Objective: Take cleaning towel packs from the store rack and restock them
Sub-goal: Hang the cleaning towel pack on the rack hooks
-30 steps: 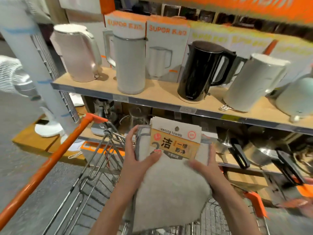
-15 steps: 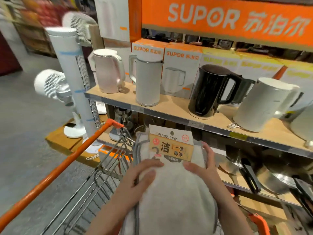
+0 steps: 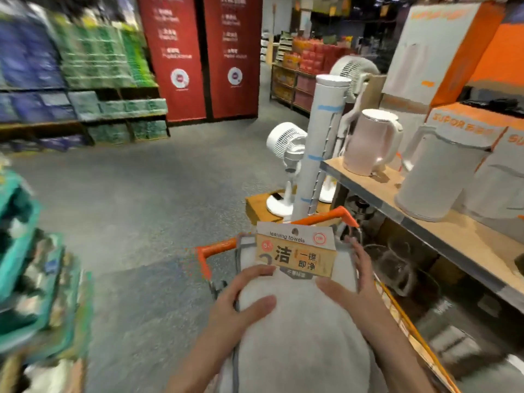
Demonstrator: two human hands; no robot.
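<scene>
You hold the grey fluffy cleaning towel pack with its orange card label (image 3: 295, 282) upright over the orange wire cart (image 3: 218, 248), left hand (image 3: 241, 304) and right hand (image 3: 354, 287) fingers curled round its side edges, long axis pointing away.

Grey speckled floor (image 3: 158, 199), red banners (image 3: 202, 56), wooden shelf (image 3: 442, 231), stocked racks (image 3: 79, 80)

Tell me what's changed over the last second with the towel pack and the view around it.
The view has swung left: the wooden shelf of kettles slid to the right edge, and the aisle floor and red banners came into sight. Unchanged: the left hand and right hand keep their grip on the grey cleaning towel pack above the orange-handled cart.
</scene>
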